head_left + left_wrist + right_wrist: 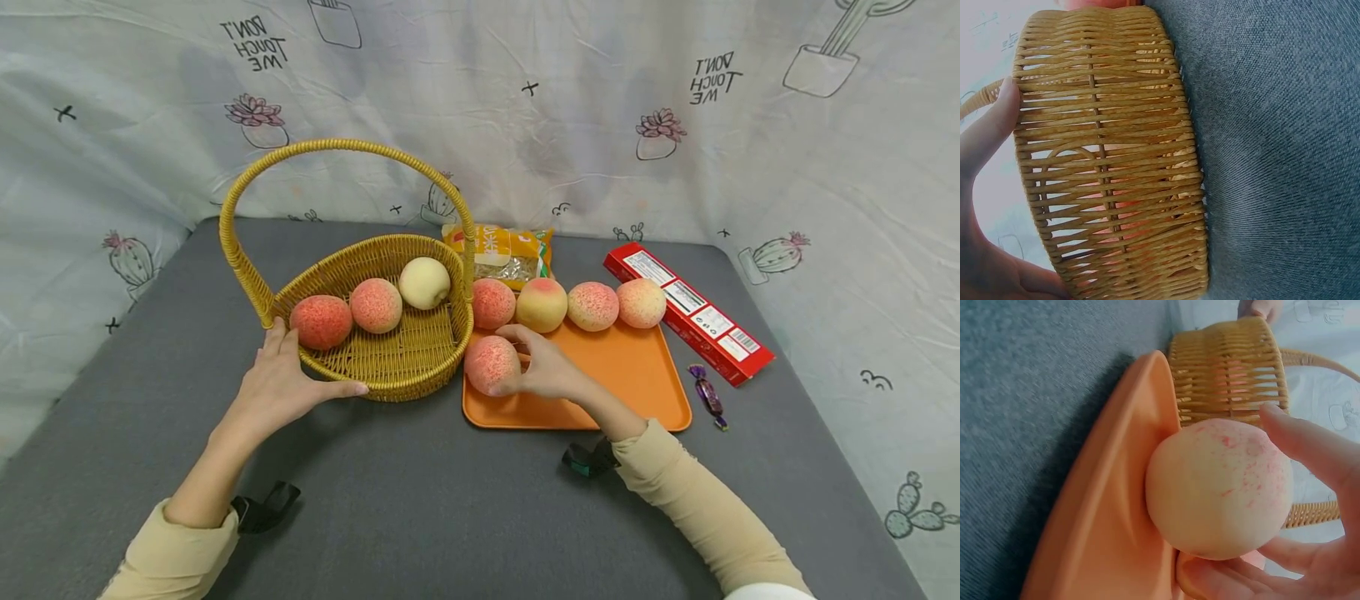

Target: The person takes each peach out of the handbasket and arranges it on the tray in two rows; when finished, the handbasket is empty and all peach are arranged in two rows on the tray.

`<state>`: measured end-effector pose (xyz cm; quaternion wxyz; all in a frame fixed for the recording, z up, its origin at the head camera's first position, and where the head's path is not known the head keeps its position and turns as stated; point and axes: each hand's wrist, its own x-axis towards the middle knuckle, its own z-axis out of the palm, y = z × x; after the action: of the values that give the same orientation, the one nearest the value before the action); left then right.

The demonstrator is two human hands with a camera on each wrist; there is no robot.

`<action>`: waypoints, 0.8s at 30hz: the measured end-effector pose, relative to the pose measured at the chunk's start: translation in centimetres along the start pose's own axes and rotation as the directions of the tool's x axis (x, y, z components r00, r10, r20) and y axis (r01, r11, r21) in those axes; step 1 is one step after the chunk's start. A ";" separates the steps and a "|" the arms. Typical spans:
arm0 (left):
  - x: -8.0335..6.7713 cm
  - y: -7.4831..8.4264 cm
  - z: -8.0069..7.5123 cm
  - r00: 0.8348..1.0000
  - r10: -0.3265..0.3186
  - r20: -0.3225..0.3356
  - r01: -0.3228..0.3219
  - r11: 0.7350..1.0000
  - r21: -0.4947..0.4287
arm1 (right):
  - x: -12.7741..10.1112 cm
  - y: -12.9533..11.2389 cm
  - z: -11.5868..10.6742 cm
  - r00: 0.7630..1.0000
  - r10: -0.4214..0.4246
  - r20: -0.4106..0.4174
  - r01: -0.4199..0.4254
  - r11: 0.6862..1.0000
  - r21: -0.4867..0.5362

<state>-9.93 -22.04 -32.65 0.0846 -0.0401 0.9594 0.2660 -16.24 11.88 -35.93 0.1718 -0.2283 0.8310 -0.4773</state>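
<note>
A yellow woven basket (397,385) with a tall handle stands on the left; it holds a red peach (321,322), a pink peach (377,306) and a pale cream peach (424,283). My left hand (279,385) holds the basket's near left rim, thumb along the front and fingers by the handle's base. My right hand (547,364) grips a peach (1216,487), pale with pink speckles, between thumb and fingers. That peach is over the left end of an orange tray (637,379), close beside the basket. Several more peaches (542,305) line the tray's far edge.
Behind the tray lies an orange-yellow food packet (498,250). A long red box (690,312) lies slanted at the tray's far right corner, and a purple wrapped candy (707,396) is right of the tray. A patterned cloth (465,100) hangs behind the grey table (420,508).
</note>
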 end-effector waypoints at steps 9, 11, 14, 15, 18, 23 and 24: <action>0.0 0.0 0.0 1.000 -0.004 0.001 0.004 1.000 -0.001 | 0.0 -0.1 0.0 0.999 0.038 0.028 -0.039 0.998 0.048; 0.0 0.0 0.0 1.000 -0.005 0.001 0.005 1.000 0.001 | 0.0 -0.1 0.0 0.999 0.037 0.031 -0.039 0.999 0.036; 0.0 0.0 0.0 1.000 -0.004 0.001 0.004 1.000 0.004 | 0.1 -0.3 -0.4 0.999 0.034 0.032 -0.035 0.999 0.025; 0.1 0.0 0.0 1.000 -0.003 0.002 0.003 1.000 0.005 | 0.2 -0.4 -0.6 0.999 0.028 0.023 -0.028 1.000 0.005; 0.1 0.0 0.0 1.000 0.000 0.002 0.000 1.000 0.002 | 0.3 -1.4 -1.1 1.000 -0.004 -0.024 0.003 0.999 -0.040; 0.1 -0.1 0.0 1.000 0.000 0.001 0.000 1.000 0.002 | 0.6 -4.0 -1.5 0.987 -0.111 -0.113 0.106 0.993 -0.045; 0.1 -0.1 0.0 1.000 0.000 0.001 0.000 1.000 0.003 | 0.7 -4.5 -1.5 0.984 -0.132 -0.118 0.131 0.991 -0.017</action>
<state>-10.00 -22.09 -32.72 0.0852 -0.0400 0.9597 0.2647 -16.58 10.60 -31.36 0.0893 -0.2546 0.8249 -0.4967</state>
